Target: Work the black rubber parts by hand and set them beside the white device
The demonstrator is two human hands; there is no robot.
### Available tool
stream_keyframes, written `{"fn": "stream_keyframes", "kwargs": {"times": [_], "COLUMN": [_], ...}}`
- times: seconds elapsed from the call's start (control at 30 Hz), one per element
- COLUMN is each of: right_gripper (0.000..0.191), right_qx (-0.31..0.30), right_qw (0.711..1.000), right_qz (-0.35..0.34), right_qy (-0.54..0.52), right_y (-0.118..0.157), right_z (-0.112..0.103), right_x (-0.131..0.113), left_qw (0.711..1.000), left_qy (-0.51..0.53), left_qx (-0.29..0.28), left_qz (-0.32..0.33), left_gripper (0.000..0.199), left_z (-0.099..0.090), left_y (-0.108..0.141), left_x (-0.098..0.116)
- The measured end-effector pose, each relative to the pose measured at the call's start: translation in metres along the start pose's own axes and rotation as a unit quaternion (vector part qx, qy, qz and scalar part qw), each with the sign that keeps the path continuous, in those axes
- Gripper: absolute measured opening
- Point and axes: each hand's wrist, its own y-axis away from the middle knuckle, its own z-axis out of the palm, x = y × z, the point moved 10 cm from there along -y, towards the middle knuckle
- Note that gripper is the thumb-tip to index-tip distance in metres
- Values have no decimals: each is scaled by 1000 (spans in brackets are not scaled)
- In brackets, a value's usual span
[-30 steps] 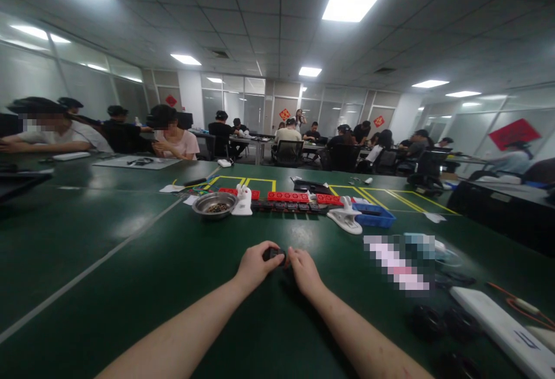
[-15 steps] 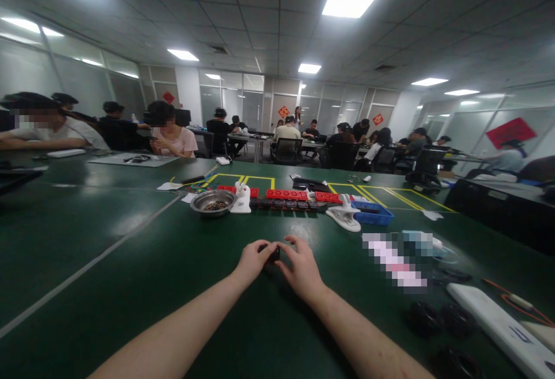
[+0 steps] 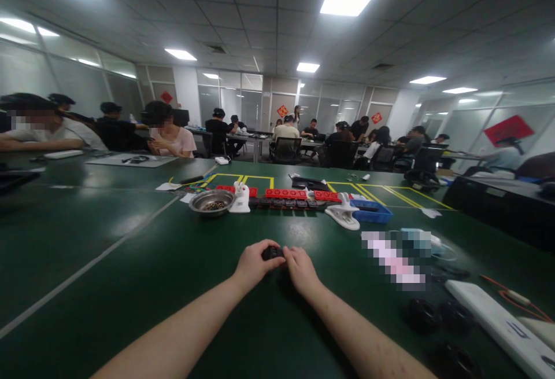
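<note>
A small black part [image 3: 272, 253] is held just above or on the green table, in front of me. My left hand [image 3: 255, 264] grips it between thumb and fingers. My right hand [image 3: 299, 268] has its fingers together, with the tips at the part's right end. Beyond the hands lies a row of red blocks [image 3: 286, 193] with black pieces [image 3: 301, 204] along its near side. A metal bowl [image 3: 211, 203] with small parts in it stands left of the row, beside a white clamp stand [image 3: 240, 198].
Another white clamp [image 3: 344, 214] and a blue tray [image 3: 372, 211] stand right of the row. Nearer on the right are black round objects [image 3: 424, 315], a white power strip [image 3: 503, 327] and cables. Several people sit at tables beyond.
The fingers of my right hand have closed together and come against the black part. More of the part shows in my left hand. The view has shifted slightly.
</note>
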Motion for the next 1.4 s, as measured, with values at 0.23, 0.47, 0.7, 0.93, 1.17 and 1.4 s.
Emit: {"fn": "stream_keyframes", "kwargs": {"times": [0.23,0.47,0.7,0.93,1.17,1.4], "right_gripper": [18,38,30,62,39,29], "right_qx": [49,92,71,39,17,56], "right_qw": [995,986,997,997,998,991], "right_qz": [-85,-127,-23,15,-52,-115], "right_qy": [-20,50,11,-68,-37,32], "right_y": [7,17,7,4,4,12], "right_z": [-18,-29,-19,-10,-4,-22], "right_x": [-27,-47,-15,-3,-17,-38], "left_qw": [998,988,990,999,998,981], "left_qy": [46,111,96,-16,-48,115], "left_qx": [21,30,75,33,33,3], "left_qz": [-39,-100,-68,20,-11,-158], "left_gripper": [36,40,30,24,32,48], "left_z": [-3,4,-12,-8,-11,10], "left_y": [-3,-8,-6,4,3,-2], "left_x": [-10,-39,-24,14,9,-38]}}
